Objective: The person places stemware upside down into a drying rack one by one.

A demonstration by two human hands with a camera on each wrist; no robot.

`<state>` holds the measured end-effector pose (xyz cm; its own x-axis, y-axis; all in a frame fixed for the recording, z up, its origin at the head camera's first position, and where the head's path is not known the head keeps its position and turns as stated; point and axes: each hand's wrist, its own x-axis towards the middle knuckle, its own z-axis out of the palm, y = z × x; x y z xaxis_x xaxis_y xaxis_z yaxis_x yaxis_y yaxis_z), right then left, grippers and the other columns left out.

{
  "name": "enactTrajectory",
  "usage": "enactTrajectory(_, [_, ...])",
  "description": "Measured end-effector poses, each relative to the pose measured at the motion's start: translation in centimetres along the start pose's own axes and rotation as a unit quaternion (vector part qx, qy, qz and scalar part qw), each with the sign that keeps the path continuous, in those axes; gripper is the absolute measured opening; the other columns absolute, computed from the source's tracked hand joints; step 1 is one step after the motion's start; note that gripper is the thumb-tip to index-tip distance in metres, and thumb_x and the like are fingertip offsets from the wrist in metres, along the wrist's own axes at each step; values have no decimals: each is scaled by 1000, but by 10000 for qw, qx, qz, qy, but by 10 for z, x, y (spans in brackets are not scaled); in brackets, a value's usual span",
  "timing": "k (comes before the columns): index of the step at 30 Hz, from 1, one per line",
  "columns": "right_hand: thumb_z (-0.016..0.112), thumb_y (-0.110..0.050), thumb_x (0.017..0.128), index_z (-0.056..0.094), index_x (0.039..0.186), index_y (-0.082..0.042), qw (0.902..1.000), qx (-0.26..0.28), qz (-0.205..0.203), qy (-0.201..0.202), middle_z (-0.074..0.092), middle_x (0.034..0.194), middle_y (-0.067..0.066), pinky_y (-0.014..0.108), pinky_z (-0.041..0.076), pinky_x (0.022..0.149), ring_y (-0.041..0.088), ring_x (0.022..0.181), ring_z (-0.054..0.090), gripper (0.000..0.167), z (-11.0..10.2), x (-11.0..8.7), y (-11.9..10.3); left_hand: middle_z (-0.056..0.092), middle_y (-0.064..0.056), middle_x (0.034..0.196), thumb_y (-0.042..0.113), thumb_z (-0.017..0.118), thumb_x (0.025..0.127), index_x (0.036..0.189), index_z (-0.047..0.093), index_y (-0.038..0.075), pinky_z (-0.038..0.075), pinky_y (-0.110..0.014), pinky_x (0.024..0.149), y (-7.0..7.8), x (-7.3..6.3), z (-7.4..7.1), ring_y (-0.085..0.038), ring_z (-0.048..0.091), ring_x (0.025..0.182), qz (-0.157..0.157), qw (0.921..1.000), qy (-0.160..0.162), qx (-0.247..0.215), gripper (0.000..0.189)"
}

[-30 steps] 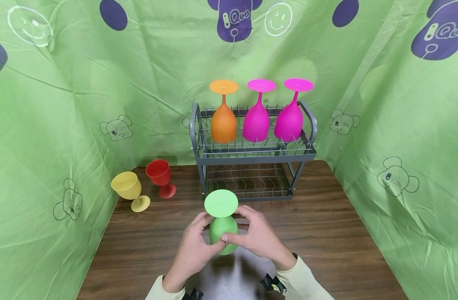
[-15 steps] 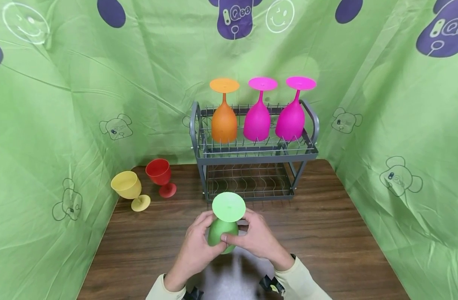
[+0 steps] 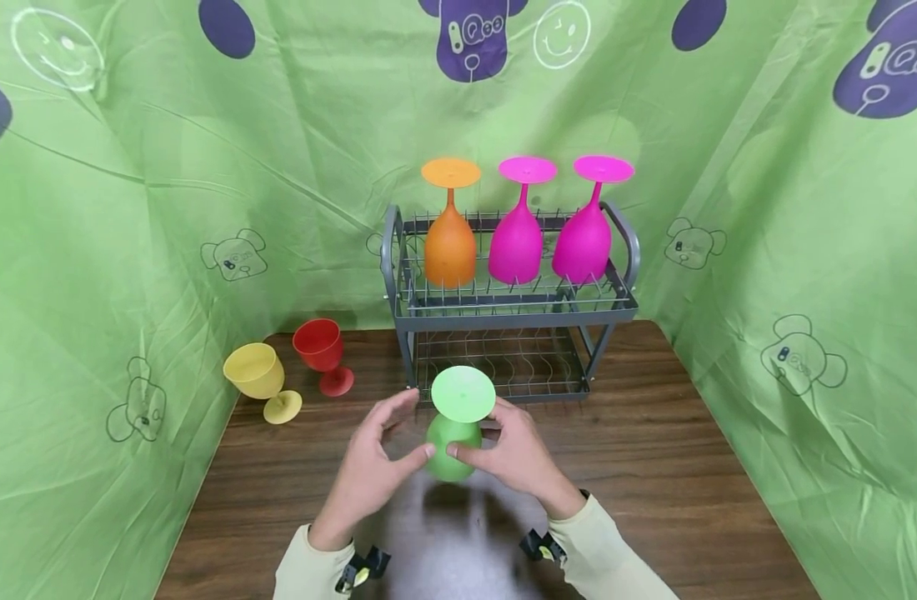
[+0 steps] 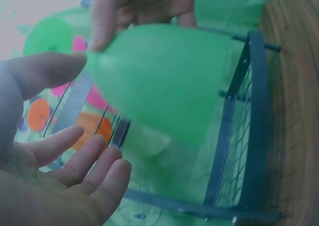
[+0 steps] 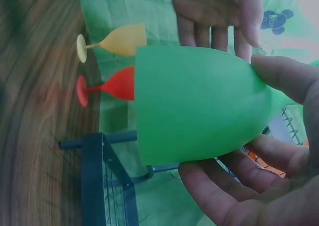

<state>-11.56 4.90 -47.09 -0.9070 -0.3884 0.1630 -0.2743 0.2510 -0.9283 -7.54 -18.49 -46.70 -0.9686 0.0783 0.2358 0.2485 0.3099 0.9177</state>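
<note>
A green goblet is upside down over the table, its round foot uppermost. My right hand grips its bowl from the right, thumb on the near side and fingers curled behind, as the right wrist view shows with the goblet large in front. To the left, my left hand is spread and apart from the bowl, thumb tip near its side. In the left wrist view the left hand's fingers are loosely bent with nothing between them.
A grey two-tier dish rack stands at the back, with an upside-down orange goblet and two pink goblets on top. Upright at the left are a yellow goblet and a red goblet. Green cloth surrounds the wooden table.
My left hand has let go of the green goblet and moved left. The goblet, still in my right hand, has shifted slightly right and toward the rack.
</note>
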Motion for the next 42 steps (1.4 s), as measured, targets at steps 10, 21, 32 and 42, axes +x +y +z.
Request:
enactTrajectory(10, [95, -19, 77, 72, 130, -21, 9992, -99, 125, 376, 70, 130, 0, 32, 64, 95, 22, 118, 71, 58, 0, 21, 14, 64, -7, 143, 6, 80, 93, 144, 60, 11, 54, -25, 111, 1, 39, -37, -16, 62, 131, -325, 9919, 924, -811, 55])
enactTrajectory(21, [95, -29, 76, 74, 127, -20, 9930, -984, 120, 636, 72, 120, -2, 53, 61, 99, 22, 117, 69, 56, 8, 46, 29, 64, -8, 140, 11, 77, 97, 145, 60, 12, 55, -21, 106, 1, 82, -45, -25, 62, 132, -257, 9835, 1348, -1180, 50])
enactTrajectory(32, [93, -33, 80, 72, 130, -17, 9877, -1445, -64, 597, 72, 121, 1, 45, 61, 99, 21, 113, 69, 57, 11, 77, 40, 63, -6, 144, 17, 79, 96, 148, 59, 17, 53, -38, 114, 3, 109, -49, -24, 60, 135, -65, 9830, 1449, -1127, 56])
enactTrajectory(42, [91, -37, 83, 71, 131, -16, 9832, -1736, -117, 558, 70, 118, 1, 44, 58, 99, 21, 110, 67, 56, 15, 99, 48, 56, -8, 153, 7, 83, 91, 156, 52, 16, 52, -41, 116, 10, 124, -49, -28, 54, 140, 288, 9857, 974, -1342, 72])
